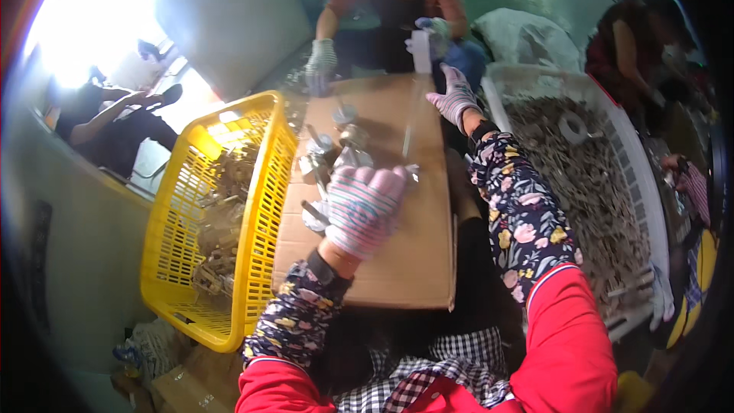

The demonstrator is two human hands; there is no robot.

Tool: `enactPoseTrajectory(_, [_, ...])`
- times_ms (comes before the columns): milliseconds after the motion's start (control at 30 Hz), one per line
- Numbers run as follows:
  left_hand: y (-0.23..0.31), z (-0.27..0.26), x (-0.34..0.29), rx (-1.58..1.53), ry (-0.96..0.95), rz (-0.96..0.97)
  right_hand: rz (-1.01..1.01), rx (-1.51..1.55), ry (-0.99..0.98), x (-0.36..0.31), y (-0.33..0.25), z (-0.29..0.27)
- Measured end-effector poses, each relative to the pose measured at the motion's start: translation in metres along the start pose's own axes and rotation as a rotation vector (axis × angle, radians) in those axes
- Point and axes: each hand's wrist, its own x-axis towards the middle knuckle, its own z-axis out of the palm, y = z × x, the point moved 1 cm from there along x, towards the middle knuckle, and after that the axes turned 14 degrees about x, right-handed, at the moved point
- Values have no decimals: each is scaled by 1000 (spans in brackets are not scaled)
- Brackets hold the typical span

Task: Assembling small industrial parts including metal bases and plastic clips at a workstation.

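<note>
My left hand (364, 210), in a striped knit glove, is over a flat cardboard box (417, 260) with its fingers curled. Whatever they hold is hidden behind the knuckles. A small shiny clear scrap (413, 173) shows beside its fingertips. Around this hand lie several metal pieces with round pale bases and stems, among them one piece (313, 216) by my wrist and another (345, 114) farther off. My right hand (457, 99), gloved alike, is raised beyond the box's right edge, thumb and fingers apart, with nothing visible in it.
A yellow basket (264, 222) of small parts stands at the left. On the right, a white crate (638, 206) holds many grey-brown pieces and a white ring (572, 128). Across the box, a gloved co-worker holds a white object (420, 51). Other people sit at both sides.
</note>
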Motion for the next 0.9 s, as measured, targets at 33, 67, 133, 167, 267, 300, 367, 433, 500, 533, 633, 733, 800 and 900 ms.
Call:
enactPoseTrajectory(33, [6, 2, 5, 7, -7, 7, 33, 49, 7, 13, 9, 10])
enactPoseTrajectory(67, [14, 3, 14, -7, 20, 7, 31, 71, 117, 25, 19, 17])
enactPoseTrajectory(133, [21, 1, 14, -81, 98, 2, 118, 446, 31, 47, 7, 32])
enactPoseTrajectory(167, [20, -1, 9, -126, 30, -7, 121, 462, 150, 47, -5, 38])
enactPoseTrajectory(267, [16, -20, 2, -267, -67, -44, -6, 1121, -194, 59, 4, 28])
enactPoseTrajectory(300, [13, -31, -2, -361, -44, -55, -91, 1364, -370, 54, 8, 13])
enactPoseTrajectory(367, [5, -59, -19, -589, 2, -109, -107, 910, -469, 26, 56, -58])
enactPoseTrajectory(433, [-21, -94, -49, -738, -51, -259, 90, 263, -376, -46, -22, -119])
enactPoseTrajectory(500, [-37, -111, -77, -1041, -163, -504, -88, -255, -361, -111, -59, -190])
enactPoseTrajectory(533, [-40, -117, -93, -1182, -272, -691, -128, -301, -600, -134, -88, -205])
enactPoseTrajectory(633, [-62, -133, -130, -1524, -207, -1204, 100, -163, -831, -191, -159, -218])
enactPoseTrajectory(733, [-95, -116, -153, -1213, -517, -1326, 391, 34, -1080, -211, -170, -196])
enactPoseTrajectory(800, [-105, -76, -167, -1120, -537, -1273, 443, 64, -1067, -217, -160, -160])
enactPoseTrajectory(900, [-120, -8, -197, -959, -525, -1209, 291, -83, -1002, -216, -143, -119])
